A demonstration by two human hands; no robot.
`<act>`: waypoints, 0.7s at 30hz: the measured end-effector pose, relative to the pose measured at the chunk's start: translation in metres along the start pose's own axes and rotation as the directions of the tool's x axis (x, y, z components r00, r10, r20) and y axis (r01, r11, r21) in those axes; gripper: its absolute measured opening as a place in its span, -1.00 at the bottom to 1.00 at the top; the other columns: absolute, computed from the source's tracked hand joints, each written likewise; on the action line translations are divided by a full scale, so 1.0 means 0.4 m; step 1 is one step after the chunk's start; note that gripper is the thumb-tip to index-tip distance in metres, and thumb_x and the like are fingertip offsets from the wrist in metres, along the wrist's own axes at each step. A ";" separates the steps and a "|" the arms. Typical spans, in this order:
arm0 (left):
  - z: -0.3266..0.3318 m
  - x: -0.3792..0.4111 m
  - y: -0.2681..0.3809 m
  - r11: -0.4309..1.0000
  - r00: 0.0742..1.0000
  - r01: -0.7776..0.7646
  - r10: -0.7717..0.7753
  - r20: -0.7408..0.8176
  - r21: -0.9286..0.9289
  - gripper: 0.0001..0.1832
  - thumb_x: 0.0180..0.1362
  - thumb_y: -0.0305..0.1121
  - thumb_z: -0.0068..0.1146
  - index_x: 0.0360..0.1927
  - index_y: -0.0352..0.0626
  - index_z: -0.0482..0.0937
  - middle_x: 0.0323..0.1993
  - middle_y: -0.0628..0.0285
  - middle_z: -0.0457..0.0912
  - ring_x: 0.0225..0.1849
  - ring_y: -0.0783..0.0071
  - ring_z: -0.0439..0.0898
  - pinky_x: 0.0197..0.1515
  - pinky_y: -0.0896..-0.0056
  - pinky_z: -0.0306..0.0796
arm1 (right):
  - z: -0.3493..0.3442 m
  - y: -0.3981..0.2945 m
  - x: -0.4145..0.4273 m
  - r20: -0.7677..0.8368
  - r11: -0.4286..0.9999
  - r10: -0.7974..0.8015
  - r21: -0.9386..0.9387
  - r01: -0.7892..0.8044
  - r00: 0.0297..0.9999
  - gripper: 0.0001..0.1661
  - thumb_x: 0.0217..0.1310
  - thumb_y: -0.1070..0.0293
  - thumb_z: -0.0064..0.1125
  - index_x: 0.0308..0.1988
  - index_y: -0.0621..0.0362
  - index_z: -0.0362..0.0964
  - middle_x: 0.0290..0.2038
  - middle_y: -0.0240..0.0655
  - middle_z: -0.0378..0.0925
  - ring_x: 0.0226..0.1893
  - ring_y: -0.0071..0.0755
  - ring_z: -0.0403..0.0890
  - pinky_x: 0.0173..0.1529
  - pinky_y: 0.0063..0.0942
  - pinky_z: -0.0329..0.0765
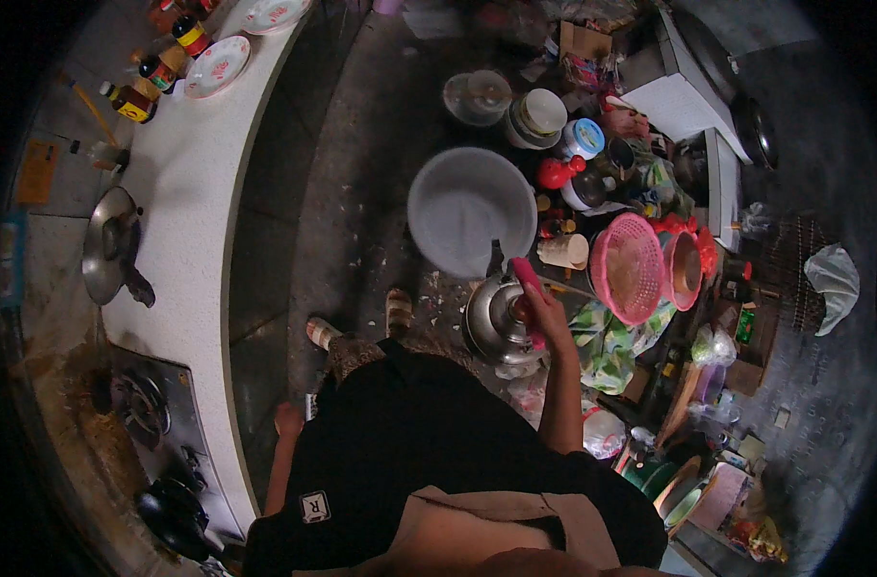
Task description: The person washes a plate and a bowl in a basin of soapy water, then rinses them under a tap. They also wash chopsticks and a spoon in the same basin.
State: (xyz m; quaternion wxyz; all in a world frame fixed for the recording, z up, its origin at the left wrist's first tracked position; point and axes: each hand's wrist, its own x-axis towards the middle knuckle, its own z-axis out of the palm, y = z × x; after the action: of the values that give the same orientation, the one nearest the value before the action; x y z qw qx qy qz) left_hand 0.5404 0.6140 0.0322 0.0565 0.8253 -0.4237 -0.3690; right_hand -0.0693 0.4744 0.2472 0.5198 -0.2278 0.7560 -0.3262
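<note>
My right hand (pixel 550 314) is closed around the pink handle (pixel 527 292) of a metal kettle (pixel 492 324). The kettle's dark spout overlaps the near rim of a large grey plastic basin (pixel 471 209) in this view. How high the kettle is above the floor cannot be made out. No stream shows at the spout. My left hand (pixel 288 418) hangs low at my side, beside the front of the counter, with its fingers curled. A small pale object shows beside it, and whether the hand holds it is unclear.
On the left, the white counter (pixel 186 166) bears plates (pixel 218 67), sauce bottles (pixel 131 103), a metal lid (pixel 110 245) and a gas stove (pixel 171 425) with a black pan (pixel 171 512). Stacked bowls (pixel 541 112), pink colanders (pixel 629 270) and bags crowd the right side.
</note>
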 end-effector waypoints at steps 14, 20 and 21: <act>0.055 0.061 -0.124 0.951 0.990 -0.093 0.058 0.127 0.294 -0.88 -0.02 -0.35 0.12 -0.42 -0.14 0.58 -0.36 0.08 0.57 -0.28 0.17 0.55 -0.27 0.14 0.43 | 0.003 -0.036 -0.008 -0.017 0.994 0.109 0.018 -0.108 0.994 -0.47 0.22 -0.13 0.01 -0.48 0.13 0.42 -0.60 -0.51 0.37 -0.61 -0.65 0.36 -0.53 -0.63 0.26; 0.074 0.060 -0.149 0.615 0.881 -0.473 0.346 0.323 0.631 -0.76 0.01 -0.30 0.12 -0.24 -0.13 0.55 -0.26 0.11 0.56 -0.20 0.19 0.54 -0.18 0.18 0.41 | -0.018 0.014 0.042 0.013 0.999 0.044 0.019 -0.044 0.999 -0.49 0.21 -0.12 0.03 -0.47 0.14 0.43 -0.57 -0.50 0.40 -0.60 -0.65 0.36 -0.51 -0.63 0.27; 0.091 0.056 -0.146 0.758 0.940 -0.341 0.269 0.210 0.556 -0.77 0.02 -0.29 0.12 -0.24 -0.12 0.55 -0.27 0.12 0.56 -0.19 0.20 0.54 -0.18 0.20 0.41 | -0.014 0.013 0.046 0.005 0.999 0.043 0.021 -0.043 0.999 -0.49 0.21 -0.12 0.03 -0.47 0.14 0.43 -0.57 -0.50 0.40 -0.60 -0.65 0.36 -0.51 -0.63 0.27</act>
State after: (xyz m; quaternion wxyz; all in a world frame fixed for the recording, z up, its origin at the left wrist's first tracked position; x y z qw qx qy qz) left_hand 0.5630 0.6425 -0.0305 -0.1654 0.6989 -0.6477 -0.2545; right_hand -0.0811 0.4670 0.2332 0.5308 -0.2067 0.7561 -0.3223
